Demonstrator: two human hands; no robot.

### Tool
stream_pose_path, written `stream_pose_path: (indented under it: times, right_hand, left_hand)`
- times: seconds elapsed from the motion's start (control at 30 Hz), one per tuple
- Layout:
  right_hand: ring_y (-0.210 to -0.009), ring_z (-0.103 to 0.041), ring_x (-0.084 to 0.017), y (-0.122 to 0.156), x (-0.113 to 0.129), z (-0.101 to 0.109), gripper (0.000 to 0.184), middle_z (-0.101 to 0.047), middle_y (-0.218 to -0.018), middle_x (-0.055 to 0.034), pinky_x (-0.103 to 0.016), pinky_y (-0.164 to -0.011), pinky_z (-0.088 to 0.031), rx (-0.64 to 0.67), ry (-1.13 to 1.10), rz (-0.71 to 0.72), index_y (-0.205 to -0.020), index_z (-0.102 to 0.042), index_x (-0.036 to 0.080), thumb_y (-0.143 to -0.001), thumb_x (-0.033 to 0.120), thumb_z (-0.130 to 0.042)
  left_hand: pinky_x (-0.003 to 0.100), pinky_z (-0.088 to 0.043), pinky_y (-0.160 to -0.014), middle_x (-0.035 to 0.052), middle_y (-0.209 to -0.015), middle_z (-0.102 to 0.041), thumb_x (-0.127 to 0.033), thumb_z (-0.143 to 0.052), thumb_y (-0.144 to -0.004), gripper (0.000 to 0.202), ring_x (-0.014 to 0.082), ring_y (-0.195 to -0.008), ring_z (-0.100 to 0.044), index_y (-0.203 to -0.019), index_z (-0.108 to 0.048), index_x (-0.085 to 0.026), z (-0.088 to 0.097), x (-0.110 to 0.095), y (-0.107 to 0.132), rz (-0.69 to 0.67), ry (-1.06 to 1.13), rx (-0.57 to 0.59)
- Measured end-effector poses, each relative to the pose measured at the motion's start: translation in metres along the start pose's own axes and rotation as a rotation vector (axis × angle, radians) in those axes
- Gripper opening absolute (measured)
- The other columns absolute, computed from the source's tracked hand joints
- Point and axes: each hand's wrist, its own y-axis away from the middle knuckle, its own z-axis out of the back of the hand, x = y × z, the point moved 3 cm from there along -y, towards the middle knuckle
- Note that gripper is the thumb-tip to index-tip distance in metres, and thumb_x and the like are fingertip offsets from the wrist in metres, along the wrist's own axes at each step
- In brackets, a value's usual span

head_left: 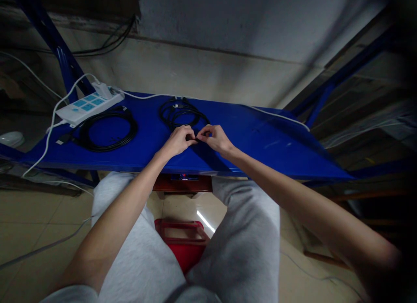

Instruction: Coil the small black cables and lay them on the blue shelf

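My left hand (178, 140) and my right hand (215, 138) meet over the middle of a blue shelf (260, 138). Both are closed in a pinch on a thin black cable end (192, 139) between the fingertips. Just behind the hands lies a small coiled black cable (179, 113), which seems to run to what I hold. A larger black cable coil (107, 129) lies further left on the shelf.
A white power strip (89, 105) with blue sockets sits at the shelf's far left, its white cords trailing off both ways. Blue rack posts (61, 55) rise at left and right. A red stool (184, 242) shows between my grey-trousered knees.
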Motion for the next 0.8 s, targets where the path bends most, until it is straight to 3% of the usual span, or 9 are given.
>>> stream_pose_path:
  times: [0.33, 0.5, 0.63, 0.8]
  right_hand:
    - [-0.071, -0.051, -0.015, -0.005, -0.01, 0.001, 0.014, -0.067, -0.082, -0.0052, -0.03, -0.069, -0.041, 0.014, -0.08, 0.025, -0.077, -0.073, 0.016, -0.074, 0.029, -0.071]
    - [-0.083, -0.06, -0.018, -0.001, -0.002, 0.011, 0.019, -0.07, -0.092, -0.0065, -0.03, -0.076, -0.046, 0.134, -0.092, 0.035, -0.092, -0.073, 0.016, -0.081, 0.028, -0.064]
    - [-0.079, -0.06, -0.016, 0.004, 0.003, 0.018, 0.034, -0.07, -0.096, -0.006, -0.027, -0.072, -0.047, 0.205, -0.07, 0.077, -0.106, -0.069, 0.016, -0.073, 0.023, -0.071]
    - [-0.078, -0.06, -0.015, 0.009, 0.008, 0.017, 0.031, -0.068, -0.1, -0.0065, -0.027, -0.071, -0.046, 0.151, 0.05, 0.179, -0.108, -0.068, 0.015, -0.077, 0.019, -0.068]
  left_hand:
    - [0.035, -0.047, -0.084, 0.003, -0.084, -0.067, -0.019, -0.078, -0.08, 0.013, 0.0187, -0.086, -0.061, -0.074, -0.067, -0.017, -0.001, 0.003, 0.0, 0.004, 0.038, 0.006]
    - [0.036, -0.047, -0.088, 0.0037, -0.087, -0.068, -0.018, -0.079, -0.079, 0.01, 0.0191, -0.089, -0.062, -0.077, -0.069, -0.017, -0.002, 0.002, 0.0, 0.031, 0.039, 0.005]
    - [0.037, -0.047, -0.088, 0.0039, -0.087, -0.068, -0.018, -0.08, -0.078, 0.012, 0.0196, -0.089, -0.062, -0.075, -0.068, -0.017, -0.002, 0.002, 0.0, 0.041, 0.033, 0.008]
    - [0.036, -0.047, -0.088, 0.0036, -0.087, -0.067, -0.014, -0.079, -0.077, 0.011, 0.0192, -0.089, -0.062, -0.076, -0.069, -0.016, -0.002, 0.002, 0.0, 0.04, 0.021, 0.009]
